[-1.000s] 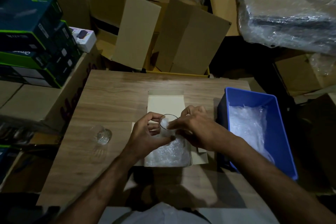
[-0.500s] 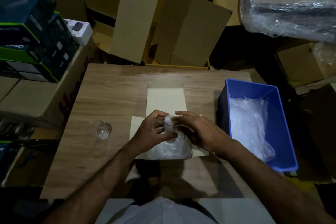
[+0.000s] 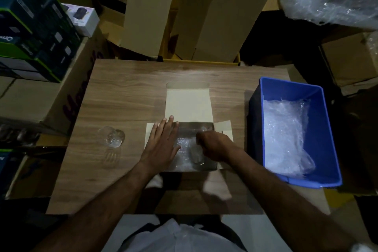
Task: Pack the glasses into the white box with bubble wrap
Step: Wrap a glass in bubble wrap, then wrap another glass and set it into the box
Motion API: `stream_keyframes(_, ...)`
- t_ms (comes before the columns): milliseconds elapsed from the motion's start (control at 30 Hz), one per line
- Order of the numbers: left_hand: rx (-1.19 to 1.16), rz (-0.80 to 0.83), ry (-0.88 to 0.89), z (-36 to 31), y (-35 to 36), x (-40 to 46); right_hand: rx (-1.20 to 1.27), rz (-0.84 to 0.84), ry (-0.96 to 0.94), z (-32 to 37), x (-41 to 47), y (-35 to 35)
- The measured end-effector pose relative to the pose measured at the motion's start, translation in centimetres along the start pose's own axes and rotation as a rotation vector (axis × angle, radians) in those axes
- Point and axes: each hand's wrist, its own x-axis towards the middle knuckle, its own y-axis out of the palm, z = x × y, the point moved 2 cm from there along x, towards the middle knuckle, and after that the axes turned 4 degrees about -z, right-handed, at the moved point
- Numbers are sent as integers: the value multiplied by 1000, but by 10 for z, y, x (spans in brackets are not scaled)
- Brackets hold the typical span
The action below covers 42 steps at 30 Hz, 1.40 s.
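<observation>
The white box point(image 3: 187, 104) lies open in the middle of the wooden table, its lid flap folded back. Bubble wrap point(image 3: 182, 151) lines its bottom. My right hand point(image 3: 214, 145) reaches into the box with its fingers curled round a clear glass point(image 3: 196, 156), which sits low on the wrap and is partly hidden by the hand. My left hand point(image 3: 161, 143) rests flat, fingers straight, on the box's left edge and flap. A second clear glass point(image 3: 111, 139) lies on the table to the left, apart from both hands.
A blue plastic bin point(image 3: 294, 88) holding more bubble wrap point(image 3: 286, 135) stands at the table's right edge. Cardboard cartons point(image 3: 214, 16) crowd the far side. Stacked dark retail boxes point(image 3: 30, 32) rise at the left.
Both hands held the glass above the box; now my right hand has lowered it into the box and my left hand has let go and lies flat on the left edge.
</observation>
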Motion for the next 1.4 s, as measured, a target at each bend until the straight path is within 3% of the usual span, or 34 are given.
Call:
stream_keyframes(300,81,13,-9,0,3,-1,-75,-173,-17,1,3,23)
stream_keyframes(600,3,-5,-45,-10,-15,7,-6,-514,-77,-1,-26,17)
stream_keyframes(800,-138,-115,8,-50,-48,37,91,-661,-11,-20,-52,-15)
stream_keyframes(1000,-144,-155,101,-116,-69,71,99,-803,179,-66,-96,-39)
stream_keyframes(1233,-204,-191,240,-196,-58,96,95,-731,344,-145,-138,-26)
stream_keyframes(1400,-223,-135,266,-235,-49,115,67,-478,375,-194,-153,-9)
